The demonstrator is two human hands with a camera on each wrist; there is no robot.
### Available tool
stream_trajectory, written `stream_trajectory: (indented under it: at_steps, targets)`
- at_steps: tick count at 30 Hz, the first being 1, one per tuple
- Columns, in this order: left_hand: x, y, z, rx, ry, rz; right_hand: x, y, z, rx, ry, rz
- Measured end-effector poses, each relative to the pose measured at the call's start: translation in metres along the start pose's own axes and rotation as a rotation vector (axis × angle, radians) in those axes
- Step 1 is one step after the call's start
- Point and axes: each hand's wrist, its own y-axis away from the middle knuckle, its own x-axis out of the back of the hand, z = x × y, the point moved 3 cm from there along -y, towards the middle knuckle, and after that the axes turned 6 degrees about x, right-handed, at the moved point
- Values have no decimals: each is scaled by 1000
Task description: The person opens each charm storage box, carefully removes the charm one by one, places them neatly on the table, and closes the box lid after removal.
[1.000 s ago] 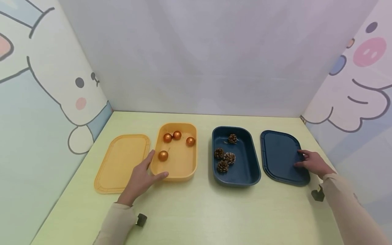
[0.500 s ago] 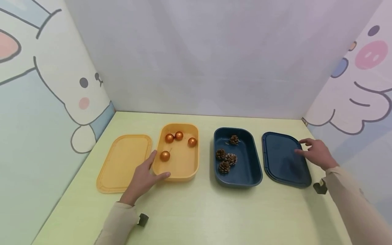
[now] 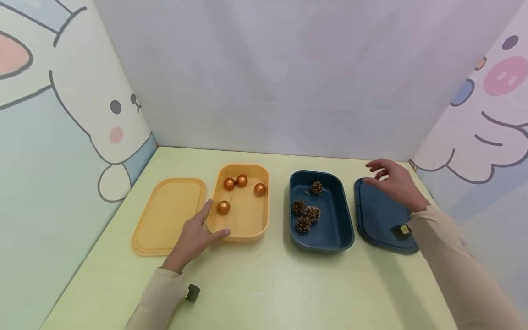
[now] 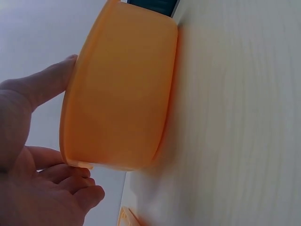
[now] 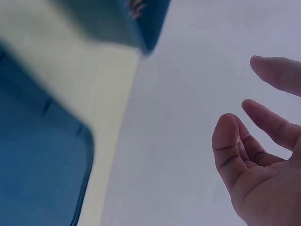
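Note:
My left hand (image 3: pixel 195 236) lies at the near left corner of a yellow plastic container (image 3: pixel 243 238), thumb and fingers spread. In the left wrist view the thumb touches the container's rim, and the other fingers are beside its corner. Several shiny copper-coloured balls (image 3: pixel 223 207) lie inside. My right hand (image 3: pixel 396 183) is raised over the far part of a dark blue lid (image 3: pixel 381 215), holding nothing, with its fingers loosely bent. Left of that lid stands a dark blue container (image 3: pixel 330 229) with several pine cones (image 3: pixel 303 224) in it, mostly along its left side.
A yellow lid (image 3: pixel 171 217) lies flat left of the yellow container. Everything stands on a pale wooden table (image 3: pixel 264 284). A plain light wall (image 3: pixel 264 82) rises behind it, with cartoon-printed panels on both sides.
My right hand has lifted off the blue lid's right edge and moved up, away and to the left. My left hand stays at the yellow container. The head view has shifted slightly.

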Motion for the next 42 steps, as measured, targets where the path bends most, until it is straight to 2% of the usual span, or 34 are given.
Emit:
stream_trajectory:
  at_steps: [6,16,21,27,31,35,42]
  targets:
    - [3,-1,2,-17,-22,8,-19,-24,-57,88,-110,-7]
    - [0,-1,-1,-22,-26,5,-80,-48,-134,183,-262,-104]
    - [1,0,0,-27,-36,8,-112,-58,-163,191,-335,-167]
    - [0,0,1,-26,-57,4,-150,-78,-184,163,-410,-259]
    - [0,-1,1,-25,-69,2,-174,-91,-194,145,-415,-329]
    - [1,0,1,-30,-61,5,-193,-101,-210,181,-392,-391]
    - [0,1,2,-17,-45,-5,-217,-109,-238,281,-230,-522]
